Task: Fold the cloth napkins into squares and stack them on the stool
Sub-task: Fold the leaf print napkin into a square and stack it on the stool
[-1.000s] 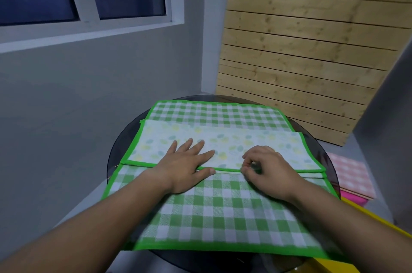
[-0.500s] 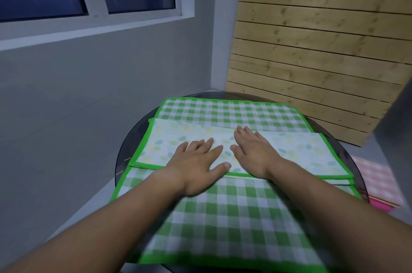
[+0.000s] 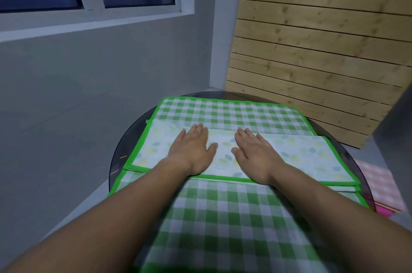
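A green-and-white checked napkin (image 3: 231, 114) with a green border lies spread over a round dark glass table (image 3: 121, 145). A pale leaf-printed band (image 3: 307, 154) of folded cloth, green-edged, lies across its middle. My left hand (image 3: 191, 150) rests flat on the left half of that band, fingers apart. Beside it, my right hand (image 3: 254, 154) lies palm down on the band too, a small gap between the two thumbs. Neither hand grips any cloth. At the lower right, a folded pink checked napkin (image 3: 374, 183) sits on something pink, partly hidden by the table.
A grey wall with a window sill stands to the left and behind. A slatted wooden panel (image 3: 312, 60) leans at the back right. The table's edge curves round close to the wall and the panel.
My right hand opened from a pinch at the band's near edge and moved onto the band. Both hands then slid farther up the band, flat and side by side.
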The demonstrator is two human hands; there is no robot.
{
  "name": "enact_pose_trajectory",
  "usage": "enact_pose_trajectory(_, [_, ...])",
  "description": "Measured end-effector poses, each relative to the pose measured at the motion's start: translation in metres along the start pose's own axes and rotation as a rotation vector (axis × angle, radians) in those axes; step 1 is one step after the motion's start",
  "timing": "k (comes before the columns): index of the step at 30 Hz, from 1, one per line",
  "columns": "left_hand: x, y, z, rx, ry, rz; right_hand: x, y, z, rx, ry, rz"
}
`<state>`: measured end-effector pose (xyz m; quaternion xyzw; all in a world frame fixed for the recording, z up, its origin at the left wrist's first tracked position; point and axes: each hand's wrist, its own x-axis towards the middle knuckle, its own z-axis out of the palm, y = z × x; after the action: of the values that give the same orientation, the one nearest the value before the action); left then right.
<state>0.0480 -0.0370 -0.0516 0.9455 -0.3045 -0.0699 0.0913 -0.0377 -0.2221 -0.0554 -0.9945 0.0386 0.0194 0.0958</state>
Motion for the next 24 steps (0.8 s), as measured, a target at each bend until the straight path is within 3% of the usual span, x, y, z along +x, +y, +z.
enact_pose_trajectory(5, [-0.003,-0.049,-0.009,0.049,0.046,-0.271,-0.001,0.000,-0.002,0.016,-0.012,-0.005])
enact_pose_trajectory(10, [-0.004,-0.052,-0.015,0.211,0.018,-0.377,-0.001,0.000,0.000,0.013,-0.016,0.004])
enact_pose_trajectory(12, [-0.004,-0.037,-0.015,0.233,0.080,-0.273,-0.001,0.000,0.000,0.009,-0.010,0.005])
enact_pose_trajectory(16, [-0.003,0.001,-0.012,0.013,0.086,0.133,0.001,0.000,0.001,0.013,-0.003,0.005])
enact_pose_trajectory(24, [0.001,0.003,0.004,-0.007,-0.005,0.127,0.003,0.003,0.002,0.032,-0.013,-0.002])
